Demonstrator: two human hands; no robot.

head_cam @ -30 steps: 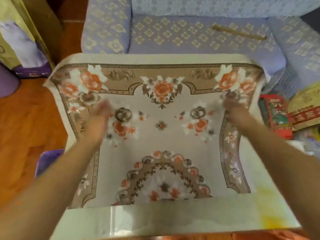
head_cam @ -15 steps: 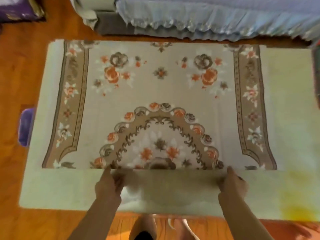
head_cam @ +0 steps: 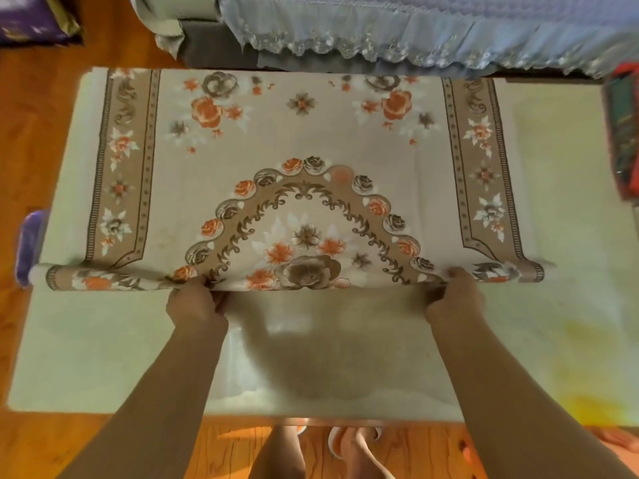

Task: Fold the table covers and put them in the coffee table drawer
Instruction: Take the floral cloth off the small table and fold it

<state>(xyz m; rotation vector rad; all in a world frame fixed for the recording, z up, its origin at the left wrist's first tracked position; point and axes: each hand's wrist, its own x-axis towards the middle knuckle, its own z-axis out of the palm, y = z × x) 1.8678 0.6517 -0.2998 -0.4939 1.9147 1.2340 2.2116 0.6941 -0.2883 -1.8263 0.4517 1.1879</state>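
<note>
floral table cover point(head_cam: 301, 140) edge in left grip point(head_cam: 193, 302) and right grip point(head_cam: 453, 295)

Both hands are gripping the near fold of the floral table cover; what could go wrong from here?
The left hand and right hand grip only the middle of the floral cover, so its loose ends could sag and skew the fold. The pale underlay beneath might drag along.
</note>
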